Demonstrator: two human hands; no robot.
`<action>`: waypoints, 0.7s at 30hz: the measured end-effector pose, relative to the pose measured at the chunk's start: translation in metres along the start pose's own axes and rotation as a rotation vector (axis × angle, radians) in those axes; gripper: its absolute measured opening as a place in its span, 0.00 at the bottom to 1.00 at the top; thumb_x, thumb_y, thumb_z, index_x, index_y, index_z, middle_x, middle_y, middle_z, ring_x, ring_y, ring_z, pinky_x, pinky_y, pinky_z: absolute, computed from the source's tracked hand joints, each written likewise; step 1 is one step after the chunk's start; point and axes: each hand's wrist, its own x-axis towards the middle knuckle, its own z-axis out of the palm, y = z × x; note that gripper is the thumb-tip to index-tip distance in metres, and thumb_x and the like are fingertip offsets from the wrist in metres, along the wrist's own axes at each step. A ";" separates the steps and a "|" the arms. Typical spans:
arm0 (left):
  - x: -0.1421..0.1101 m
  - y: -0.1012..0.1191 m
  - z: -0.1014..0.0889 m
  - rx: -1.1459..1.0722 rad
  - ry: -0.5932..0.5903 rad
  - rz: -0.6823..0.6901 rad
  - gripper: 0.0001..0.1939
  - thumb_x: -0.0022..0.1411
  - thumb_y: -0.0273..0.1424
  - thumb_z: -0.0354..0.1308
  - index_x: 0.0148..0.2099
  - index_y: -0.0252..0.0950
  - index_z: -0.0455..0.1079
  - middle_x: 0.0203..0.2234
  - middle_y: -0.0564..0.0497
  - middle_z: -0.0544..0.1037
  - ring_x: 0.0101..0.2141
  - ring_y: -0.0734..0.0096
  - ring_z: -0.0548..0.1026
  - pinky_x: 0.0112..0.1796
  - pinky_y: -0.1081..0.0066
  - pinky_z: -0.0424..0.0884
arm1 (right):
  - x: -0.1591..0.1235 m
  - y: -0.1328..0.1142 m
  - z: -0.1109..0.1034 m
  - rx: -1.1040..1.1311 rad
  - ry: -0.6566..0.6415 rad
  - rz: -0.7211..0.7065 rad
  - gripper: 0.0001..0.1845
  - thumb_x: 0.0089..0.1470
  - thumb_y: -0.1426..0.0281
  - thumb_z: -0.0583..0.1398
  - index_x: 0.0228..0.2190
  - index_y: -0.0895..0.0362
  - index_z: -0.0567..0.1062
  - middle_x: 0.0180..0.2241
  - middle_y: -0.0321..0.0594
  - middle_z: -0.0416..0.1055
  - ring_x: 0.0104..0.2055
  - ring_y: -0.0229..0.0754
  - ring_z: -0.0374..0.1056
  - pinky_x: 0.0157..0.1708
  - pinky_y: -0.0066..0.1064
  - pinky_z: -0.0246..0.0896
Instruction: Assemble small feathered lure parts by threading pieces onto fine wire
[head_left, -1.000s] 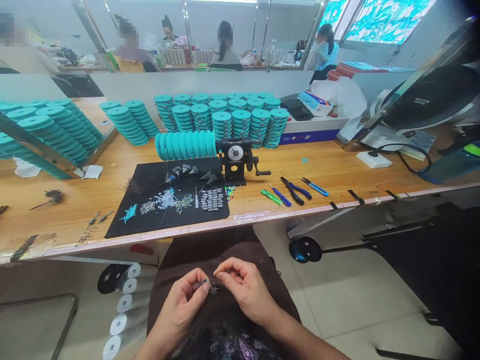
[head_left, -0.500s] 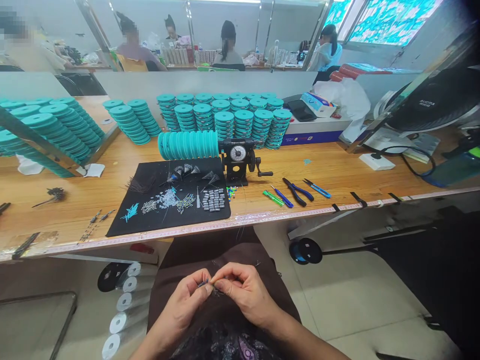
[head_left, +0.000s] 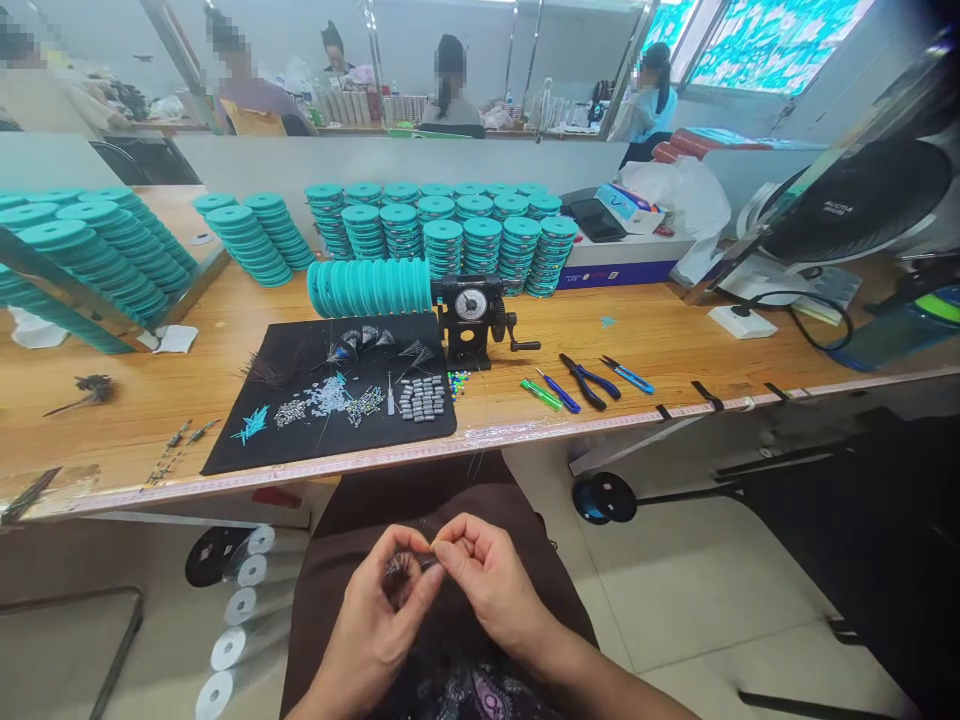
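Over my lap, my left hand (head_left: 386, 600) is curled, thumb and fingers pinched around something small and dark that I cannot make out. My right hand (head_left: 487, 580) meets it at the fingertips, pinching at the same spot; what lies between its fingers is too small to name. Ahead on the bench is a black mat (head_left: 277, 440) bearing light-blue tubes (head_left: 253, 424), clear small pieces (head_left: 327, 397), grey cylindrical weights (head_left: 422, 399) and a small screwdriver (head_left: 391, 400). Thin line hangs over the bench edge above my hands.
A hand-cranked winder (head_left: 471, 305) carries a row of turquoise spools (head_left: 367, 289). More stacked spools (head_left: 442, 240) stand behind it. Pliers (head_left: 589, 382), tweezers (head_left: 628, 374) and a green-handled tool (head_left: 541, 394) lie to the right. A fan (head_left: 862, 200) stands at far right. Several people sit beyond the partition.
My left hand has turned and its fingers have opened into a wider curl. The right fingertips stay close to it. The whole view has shifted slightly.
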 end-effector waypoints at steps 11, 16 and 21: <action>-0.003 0.007 -0.005 0.109 0.081 0.113 0.07 0.61 0.36 0.57 0.34 0.39 0.66 0.27 0.53 0.70 0.30 0.66 0.69 0.33 0.72 0.66 | -0.003 0.003 0.006 -0.069 0.062 -0.097 0.13 0.60 0.62 0.59 0.30 0.59 0.70 0.26 0.32 0.62 0.26 0.34 0.54 0.26 0.25 0.51; 0.002 0.004 -0.002 0.064 -0.025 0.055 0.18 0.64 0.39 0.54 0.25 0.40 0.53 0.21 0.59 0.56 0.24 0.73 0.56 0.26 0.75 0.58 | -0.007 0.002 0.005 -0.179 0.060 -0.098 0.11 0.62 0.64 0.58 0.32 0.58 0.71 0.27 0.34 0.65 0.26 0.34 0.56 0.25 0.25 0.51; 0.001 -0.002 -0.001 -0.055 -0.061 -0.040 0.09 0.67 0.39 0.51 0.36 0.40 0.58 0.19 0.61 0.60 0.20 0.76 0.56 0.22 0.77 0.56 | -0.006 0.000 0.004 -0.273 0.102 -0.153 0.09 0.63 0.66 0.57 0.32 0.58 0.71 0.28 0.34 0.66 0.28 0.35 0.58 0.26 0.25 0.53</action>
